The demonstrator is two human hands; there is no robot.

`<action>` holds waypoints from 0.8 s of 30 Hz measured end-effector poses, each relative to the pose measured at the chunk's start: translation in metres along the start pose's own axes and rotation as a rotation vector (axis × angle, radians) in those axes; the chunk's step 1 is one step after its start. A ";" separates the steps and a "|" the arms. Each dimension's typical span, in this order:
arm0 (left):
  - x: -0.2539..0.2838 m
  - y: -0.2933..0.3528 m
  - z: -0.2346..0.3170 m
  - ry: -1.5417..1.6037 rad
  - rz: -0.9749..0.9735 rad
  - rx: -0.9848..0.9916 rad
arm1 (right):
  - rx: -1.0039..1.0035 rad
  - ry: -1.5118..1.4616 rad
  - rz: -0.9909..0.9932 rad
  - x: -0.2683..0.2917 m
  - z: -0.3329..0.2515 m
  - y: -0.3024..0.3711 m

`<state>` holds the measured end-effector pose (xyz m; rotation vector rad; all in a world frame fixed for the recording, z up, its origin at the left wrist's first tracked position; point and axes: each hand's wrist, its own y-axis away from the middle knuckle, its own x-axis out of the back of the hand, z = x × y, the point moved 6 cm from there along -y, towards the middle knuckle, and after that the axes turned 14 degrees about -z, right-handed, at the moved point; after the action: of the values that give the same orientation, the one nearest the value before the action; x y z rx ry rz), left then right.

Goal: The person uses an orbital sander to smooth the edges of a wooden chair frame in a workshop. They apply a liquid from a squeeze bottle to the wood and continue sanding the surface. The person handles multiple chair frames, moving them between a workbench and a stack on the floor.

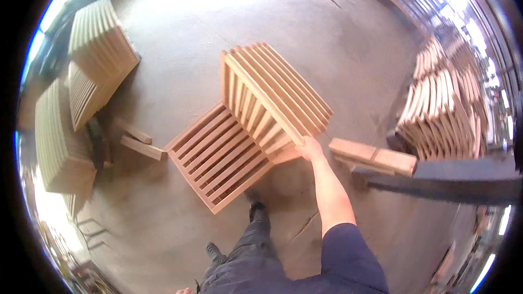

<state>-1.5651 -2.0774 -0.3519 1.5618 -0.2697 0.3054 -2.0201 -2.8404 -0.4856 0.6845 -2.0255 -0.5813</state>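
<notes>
Slatted wooden stack (248, 128): right in front of the person, over the bare concrete floor (359, 87). Flat slatted part toward the legs, ribbed part rising from it at an angle. Looks to me like several chair shells nested together (couldn't give you a count from here).

Right hand (310, 148): closed round the near right corner of the ribbed part, arm reaching out to it. Looks like a decent hold, but just the one hand on it.

Left hand (185, 291): only a sliver at the bottom edge, well apart from the stack. Open or closed? Can't tell.

Slats and frames: that part seems done – they're joined up, and I can't spot a gap where a slat ought to be.

Piles on the left: similar ribbed stacks, a far one (103, 49) and a near one (54, 136), both standing with no hand on them. Whether those count as finished or waiting, no idea.

Wood blocks (143, 147): a couple on the floor between those piles and the stack, not in use as far as I can see.

Timber on the right (373, 155): lies by the end of a dark beam (452, 179), with a heap of curved wooden parts (441, 109) beyond.

Handling: midway, I'd say – stack gripped, not let go. How much is left doesn't show.
</notes>
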 end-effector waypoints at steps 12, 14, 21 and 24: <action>-0.131 -0.015 -0.132 0.231 -0.001 -0.030 | -0.102 -0.269 -0.424 -0.081 0.037 0.004; -0.162 -0.021 -0.155 0.347 -0.008 -0.061 | -0.121 -0.261 -0.512 -0.118 0.019 0.057; -0.173 -0.033 -0.033 0.651 0.149 -0.561 | -0.051 -0.603 -0.688 -0.243 -0.103 0.213; -0.151 -0.011 0.075 0.607 -0.107 -0.845 | 0.042 -0.704 -0.775 -0.282 -0.150 0.252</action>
<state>-1.7002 -2.1556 -0.4161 0.6008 0.1571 0.4868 -1.8253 -2.4885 -0.4221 1.4646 -2.3606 -1.3812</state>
